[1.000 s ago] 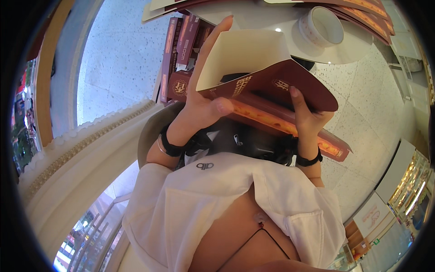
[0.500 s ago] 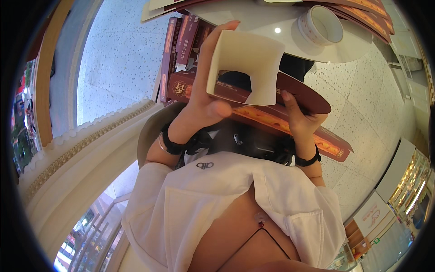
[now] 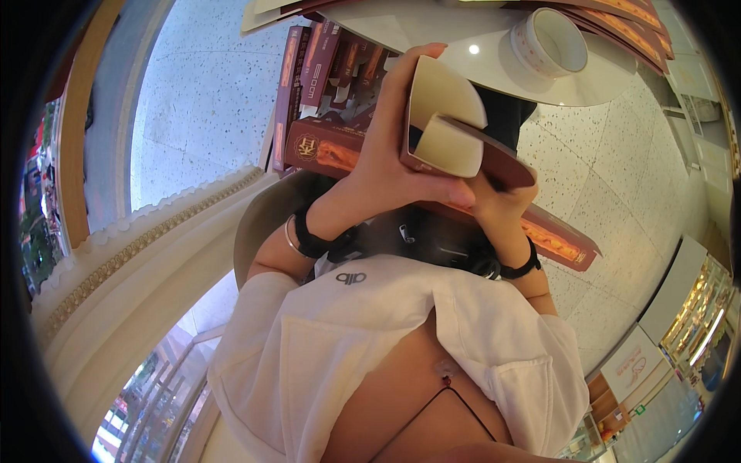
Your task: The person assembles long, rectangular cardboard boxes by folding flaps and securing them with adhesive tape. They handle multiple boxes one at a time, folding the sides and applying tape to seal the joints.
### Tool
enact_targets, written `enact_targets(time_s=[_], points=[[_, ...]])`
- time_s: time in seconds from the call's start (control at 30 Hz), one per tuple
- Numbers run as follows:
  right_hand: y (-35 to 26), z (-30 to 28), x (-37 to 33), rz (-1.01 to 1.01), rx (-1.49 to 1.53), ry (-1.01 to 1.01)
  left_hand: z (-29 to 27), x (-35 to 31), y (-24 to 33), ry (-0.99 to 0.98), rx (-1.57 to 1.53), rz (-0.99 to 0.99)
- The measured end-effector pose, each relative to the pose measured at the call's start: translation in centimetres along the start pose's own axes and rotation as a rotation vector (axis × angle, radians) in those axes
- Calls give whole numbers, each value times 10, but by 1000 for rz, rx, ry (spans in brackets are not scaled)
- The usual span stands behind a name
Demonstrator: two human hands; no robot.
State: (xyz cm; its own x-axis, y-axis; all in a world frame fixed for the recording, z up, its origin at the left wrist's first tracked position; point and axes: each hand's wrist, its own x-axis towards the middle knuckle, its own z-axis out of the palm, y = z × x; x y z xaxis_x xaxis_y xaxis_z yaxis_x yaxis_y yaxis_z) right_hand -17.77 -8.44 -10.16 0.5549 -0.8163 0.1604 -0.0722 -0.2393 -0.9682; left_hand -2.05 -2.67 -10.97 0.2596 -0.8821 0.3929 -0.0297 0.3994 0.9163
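Between my two hands is a partly folded cardboard box, maroon outside and cream inside, with two cream flaps facing up. My left hand wraps its left side, fingers along the far edge and thumb at the near edge. On the other side, my right hand grips the box close to my left thumb; some of its fingers are hidden. Under my hands a long maroon box with an orange food picture lies across my lap.
Several upright maroon boxes and a lying one stand at the left. Ahead is a round white table bearing a white paper cup and flat maroon cartons. A white ledge with beaded trim runs along the left.
My left hand has moved right, toward my right hand. The box, formerly wide and open, is now narrower, with its cream flaps bent closer together.
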Motion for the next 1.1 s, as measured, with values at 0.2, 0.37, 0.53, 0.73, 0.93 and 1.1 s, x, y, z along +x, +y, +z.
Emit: enact_targets(time_s=[0.2,0.37,0.53,0.73,0.93,1.1], points=[[11,-4,4,-15,16,129,-6,-1,-1,38,-11,9],[13,1,3,93,-27,156,-7,-4,7,128,86,49],[25,-22,18,63,297,-175,-71,-21,42,893,-29,-108],[24,21,6,-305,-759,-788,-152,-50,64,1105,-43,78],[29,39,11,-106,-860,-1049,-171,-61,46,1183,-245,44],[-12,-15,46,164,-376,-1115,-174,-54,34,1158,-499,26]])
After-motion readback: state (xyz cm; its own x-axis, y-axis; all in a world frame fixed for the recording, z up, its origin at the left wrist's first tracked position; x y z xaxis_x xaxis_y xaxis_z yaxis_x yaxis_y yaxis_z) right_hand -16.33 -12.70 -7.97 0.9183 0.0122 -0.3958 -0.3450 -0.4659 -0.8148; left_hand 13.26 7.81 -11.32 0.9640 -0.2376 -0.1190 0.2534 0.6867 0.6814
